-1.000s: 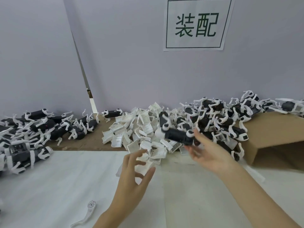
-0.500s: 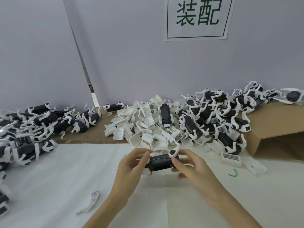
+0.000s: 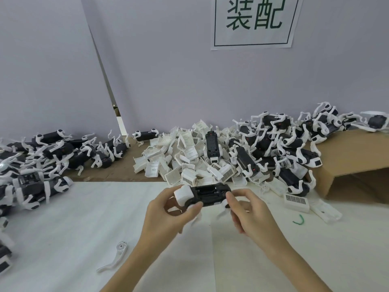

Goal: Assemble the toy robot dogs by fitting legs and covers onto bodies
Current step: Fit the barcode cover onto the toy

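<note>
A black toy dog body [image 3: 207, 194] with white end parts hangs just above the white table sheet [image 3: 73, 224], held lengthwise between both hands. My left hand [image 3: 170, 213] grips its white left end between thumb and fingers. My right hand [image 3: 247, 209] pinches its right end, where white legs stick out below. A heap of white covers [image 3: 185, 163] lies right behind the body. One loose white leg [image 3: 115, 258] lies on the sheet at the lower left.
Dog bodies with legs are piled at the back right [image 3: 280, 148], partly on a cardboard box [image 3: 347, 163]. More dogs lie heaped at the left [image 3: 52, 157]. A white labelled cover [image 3: 295, 202] and a green twist [image 3: 299, 220] lie right of my hands.
My right hand brought the black body down from the pile, my left hand took hold of its other end, and both have turned it so its open side faces up.
</note>
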Demonstrator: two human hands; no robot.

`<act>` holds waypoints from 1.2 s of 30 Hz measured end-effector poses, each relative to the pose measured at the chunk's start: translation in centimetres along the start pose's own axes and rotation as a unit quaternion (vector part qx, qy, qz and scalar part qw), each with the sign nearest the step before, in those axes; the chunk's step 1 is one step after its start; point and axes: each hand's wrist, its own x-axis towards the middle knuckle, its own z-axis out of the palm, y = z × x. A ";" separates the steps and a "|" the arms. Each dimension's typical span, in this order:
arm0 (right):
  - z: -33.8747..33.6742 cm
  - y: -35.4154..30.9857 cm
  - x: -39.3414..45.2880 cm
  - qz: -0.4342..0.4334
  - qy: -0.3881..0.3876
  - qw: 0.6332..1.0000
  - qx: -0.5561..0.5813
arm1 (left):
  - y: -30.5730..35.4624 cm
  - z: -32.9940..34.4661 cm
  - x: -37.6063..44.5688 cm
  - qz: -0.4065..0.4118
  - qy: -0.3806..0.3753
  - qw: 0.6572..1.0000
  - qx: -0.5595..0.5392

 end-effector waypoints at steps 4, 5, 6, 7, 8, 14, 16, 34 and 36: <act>0.1 0.5 -0.1 -0.056 -0.052 0.997 0.000 | 0.0 -0.2 0.0 -0.073 0.018 0.997 -0.029; 0.2 0.5 -0.1 -0.053 -0.083 0.995 0.006 | 0.0 -0.2 0.1 -0.098 0.024 0.994 -0.036; 0.3 0.5 -0.2 -0.046 -0.094 0.994 0.012 | -0.1 -0.2 0.2 -0.126 0.030 0.991 -0.041; 0.4 0.5 -0.2 -0.035 -0.088 0.995 0.021 | -0.1 -0.2 0.2 -0.153 0.033 0.987 -0.041; 0.5 0.5 -0.3 -0.020 -0.073 0.996 0.039 | -0.2 -0.3 0.3 -0.174 0.029 0.984 -0.037; 0.8 1.1 -0.1 0.025 -0.024 0.994 0.108 | 0.4 -0.6 0.3 -0.201 -0.061 0.977 -0.035; 0.7 0.9 -0.1 0.012 -0.029 0.994 0.103 | 0.7 -1.0 0.5 -0.199 -0.097 0.975 -0.032; -1.0 1.7 0.7 -0.046 -0.173 0.971 0.160 | 0.0 -2.1 1.0 0.113 -0.094 0.980 0.131; -1.7 1.4 0.9 -0.068 -0.162 0.979 0.108 | 0.0 -3.2 1.4 0.095 -0.141 0.973 0.155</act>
